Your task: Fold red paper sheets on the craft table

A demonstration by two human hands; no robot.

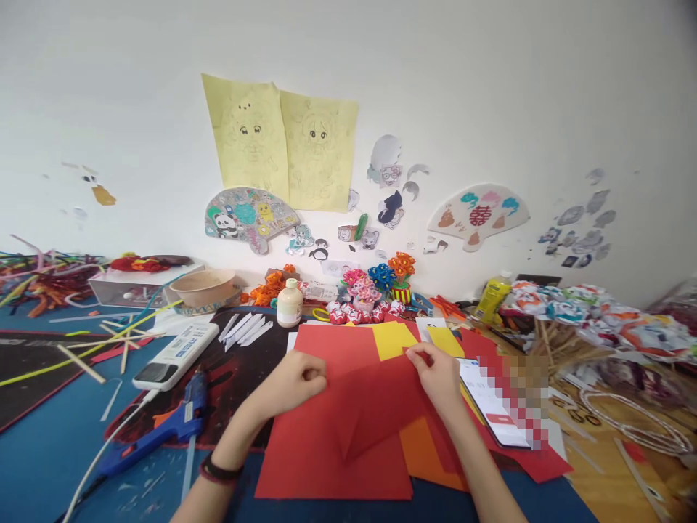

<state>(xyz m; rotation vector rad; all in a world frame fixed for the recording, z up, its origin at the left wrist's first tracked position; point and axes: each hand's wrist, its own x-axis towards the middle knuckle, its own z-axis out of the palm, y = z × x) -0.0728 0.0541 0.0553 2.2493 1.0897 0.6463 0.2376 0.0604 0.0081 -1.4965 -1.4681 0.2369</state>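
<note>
At lower centre, the curled left hand (297, 381) and right hand (440, 374) pinch red paper (367, 410) that uneven pulling could crease.

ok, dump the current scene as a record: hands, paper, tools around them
left hand: fingers curled over red paper; grip unclear
right hand: pinching red paper's corner
other paper: orange, yellow
left side: blue glue gun
right side: phone
behind paper: capped bottle, upright
</note>
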